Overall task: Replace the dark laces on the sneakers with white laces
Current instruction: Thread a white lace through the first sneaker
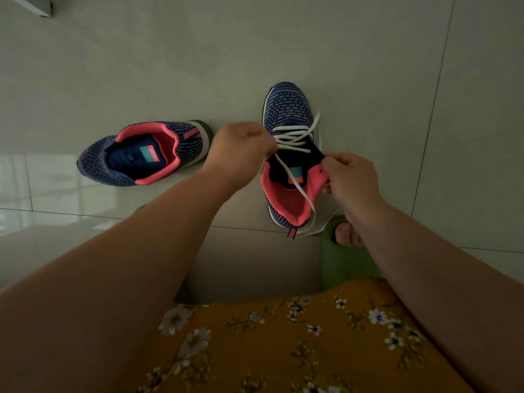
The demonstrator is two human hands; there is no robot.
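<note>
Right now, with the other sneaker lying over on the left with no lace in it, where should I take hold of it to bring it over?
Grip the unlaced sneaker by its pink heel collar, probably coming from above with the left hand. The opening faces up and the collar forms a raised, padded rim, so fingers can hook inside with the thumb on the outside. The heel end also points toward that hand.
</note>
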